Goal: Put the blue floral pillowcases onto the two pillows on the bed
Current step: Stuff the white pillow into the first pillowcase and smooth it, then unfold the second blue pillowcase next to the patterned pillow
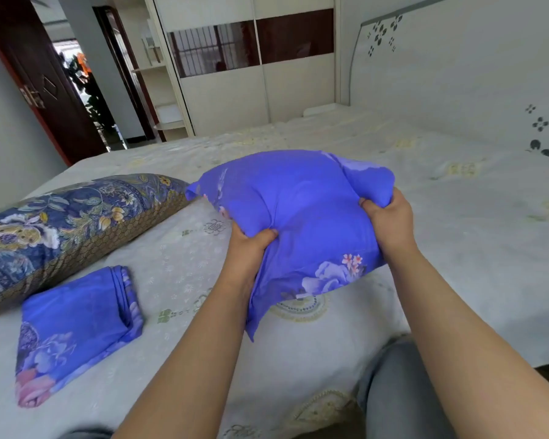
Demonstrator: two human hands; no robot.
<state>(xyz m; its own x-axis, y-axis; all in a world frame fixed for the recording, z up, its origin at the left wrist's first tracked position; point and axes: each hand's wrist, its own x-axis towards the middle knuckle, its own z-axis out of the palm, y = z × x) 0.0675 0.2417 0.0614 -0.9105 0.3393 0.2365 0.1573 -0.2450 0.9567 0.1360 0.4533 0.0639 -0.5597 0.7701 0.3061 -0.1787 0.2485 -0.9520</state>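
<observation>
1. The first pillow, already inside a blue floral pillowcase [298, 210], sits on the bed [457, 217] directly ahead of the person, its long axis running away and to the left, with the open mouth of the case hanging toward the body.
2. The left hand [251, 245] is closed on a bunch of cloth at the near left side; the right hand [390, 220] is closed on the near right corner. Both are equally near, so the case can be drawn toward the body evenly.
3. The second pillow [64, 223], still in its dark patterned cover, lies to the left, touching the far left corner of the covered one.
4. The folded second pillowcase [73, 327] lies just in front of that pillow, nearer the left hand.
5. The pillow inside the case is hidden, so I cannot tell whether it fills the far corners. The second pillow runs off the left edge of the view.
</observation>
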